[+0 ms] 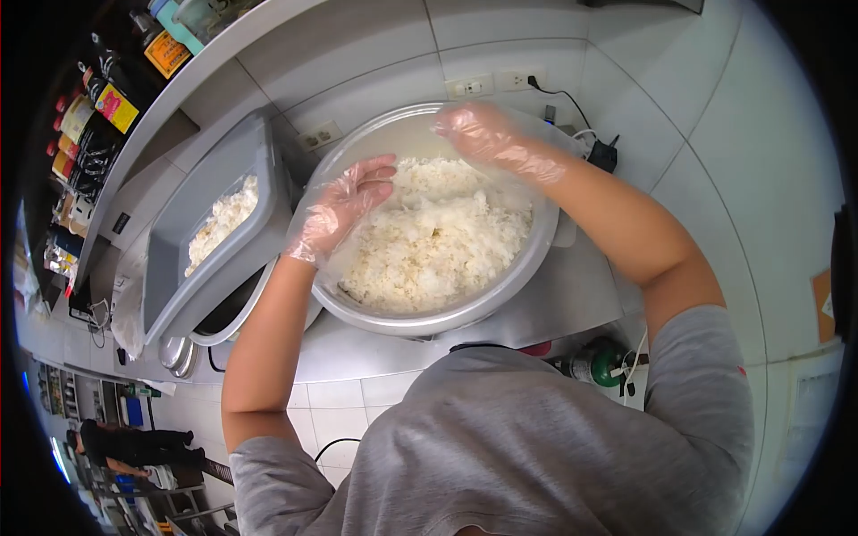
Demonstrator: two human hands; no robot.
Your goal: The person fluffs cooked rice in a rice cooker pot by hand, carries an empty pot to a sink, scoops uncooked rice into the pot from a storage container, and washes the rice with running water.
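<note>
Much white rice (pixel 438 255) lies in a bowl (pixel 411 322); left hand (pixel 347 205) loosely uncurled near its edge, right hand (pixel 483 132) curled, its hold unclear

Hands (pixel 344 207) (pixel 478 132) apart, fingers (pixel 379 170) curled, arms (pixel 266 344) (pixel 617 210) bent

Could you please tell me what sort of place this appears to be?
It looks like a kitchen, probably a commercial one: a large round bowl of cooked rice stands on a metal counter, and labelled bottles line a shelf.
</note>
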